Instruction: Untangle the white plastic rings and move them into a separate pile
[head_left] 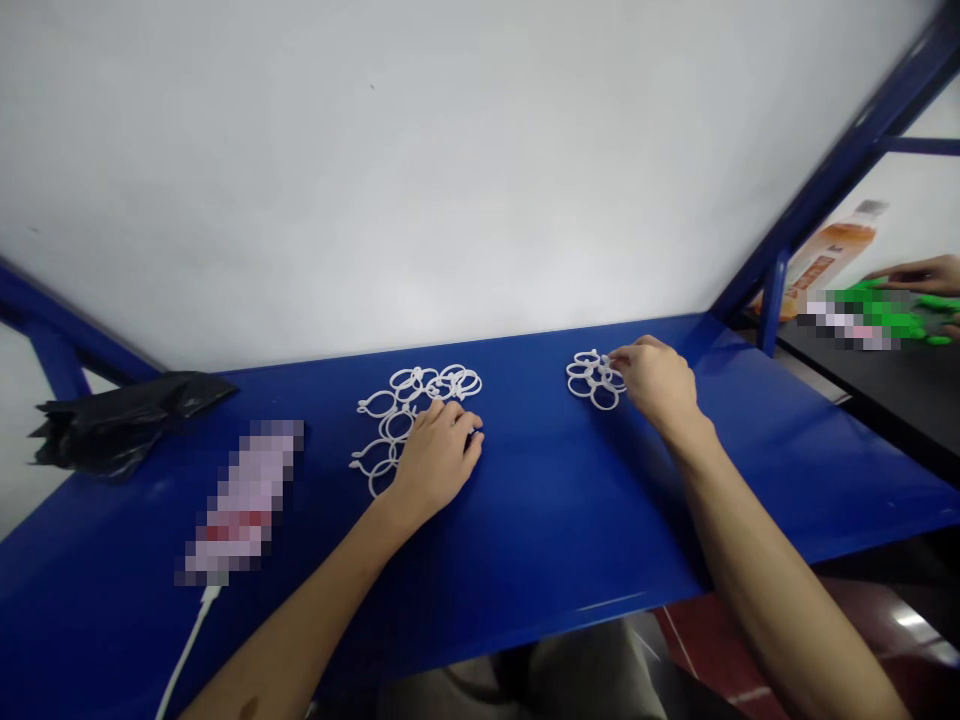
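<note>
Several white plastic rings (pixel 377 404), each with a small knob or eyelet, lie in a loose, overlapping pile on the blue table. Over the right side of this pile rests my left hand (pixel 439 455), its fingers loosely bent and the thumb apart; it covers some of the rings. Farther right, a small group of white rings (pixel 604 397) lies flat in a flower-like cluster. My right hand (pixel 660 380) is at the right edge of that cluster, thumb and forefinger pinched on one of its rings. The fingertips partly hide that ring.
A blue metal tabletop (pixel 540 520) meets a white wall (pixel 465 180). To the left are a black plastic bag (pixel 127 420) and a blurred phone-like object (pixel 244 500) with a white cable (pixel 187 645). Rightward, another person's hand (pixel 926 275) touches green pieces (pixel 892 310) near an orange bottle (pixel 829 255).
</note>
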